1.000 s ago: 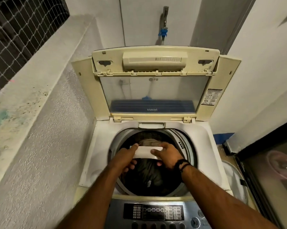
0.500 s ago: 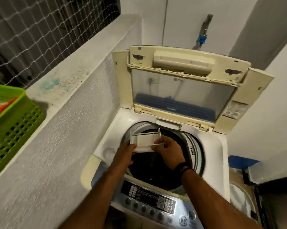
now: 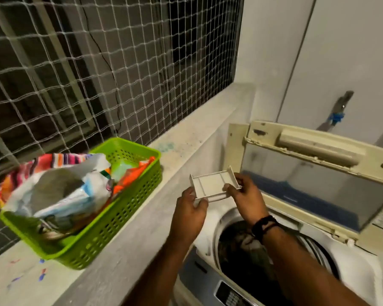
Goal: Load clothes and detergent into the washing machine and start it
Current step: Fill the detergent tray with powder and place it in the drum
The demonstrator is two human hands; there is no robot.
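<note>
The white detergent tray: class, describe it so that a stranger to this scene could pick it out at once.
Find the open washing machine at lower right. Above its drum's left edge, the left hand and right hand hold the white detergent tray between them. It is a shallow, ribbed, rectangular tray, plain white, unlike the green basket of bright packets on the ledge.

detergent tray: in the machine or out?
Out. Both hands, left and right, hold the white detergent tray in the air above the washing machine.

The head camera is looking down and toward ten o'clock, sitting close above the washing machine, taking in the green basket on the ledge.
</note>
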